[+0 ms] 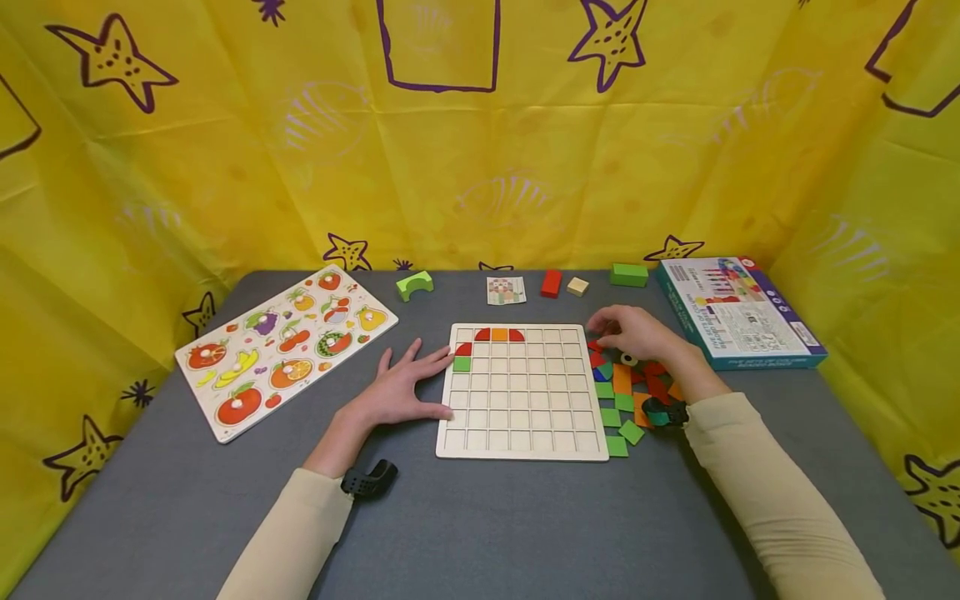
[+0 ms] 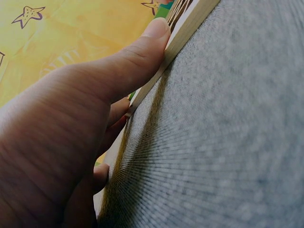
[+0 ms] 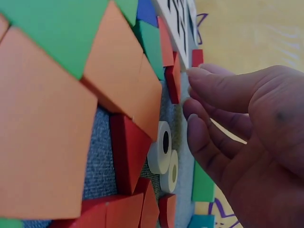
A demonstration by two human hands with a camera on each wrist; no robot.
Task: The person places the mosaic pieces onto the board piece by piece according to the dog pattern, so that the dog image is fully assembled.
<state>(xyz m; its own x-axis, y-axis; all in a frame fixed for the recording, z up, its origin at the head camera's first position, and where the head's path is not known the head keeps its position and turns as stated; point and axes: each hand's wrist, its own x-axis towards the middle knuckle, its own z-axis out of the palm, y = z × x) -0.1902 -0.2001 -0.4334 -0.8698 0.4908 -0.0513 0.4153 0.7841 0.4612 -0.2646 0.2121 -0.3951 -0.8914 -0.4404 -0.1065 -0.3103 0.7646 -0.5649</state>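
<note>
Head view showed a person seated at a grey surface [image 1: 480, 517] with a square wooden grid board [image 1: 521, 392] between the two hands. The right hand [image 1: 637, 333] hovered over a loose pile of tiles [image 1: 630, 392] lying just beside the board's right edge, so the pile sat directly under and slightly nearer the person than that grip. The right hand was the nearer one to the tiles; the left was well apart from them, across the board.

Right wrist view showed the right fingers [image 3: 213, 90] gently curled, tips close to a small red tile [image 3: 197, 57] at the far end of the pile; I could not tell whether they touched it, and they held nothing.

The left hand [image 1: 408, 387] lay flat with fingers spread on the surface, its thumb [image 2: 137, 57] pressed against the board's left edge.

The tiles were flat pieces in orange, red, green and blue, squares and angled shapes, partly overlapping, with two small white rings [image 3: 164, 156] among them. A few were already set in the board's top left: red, orange and one green tile [image 1: 462, 363].
</note>
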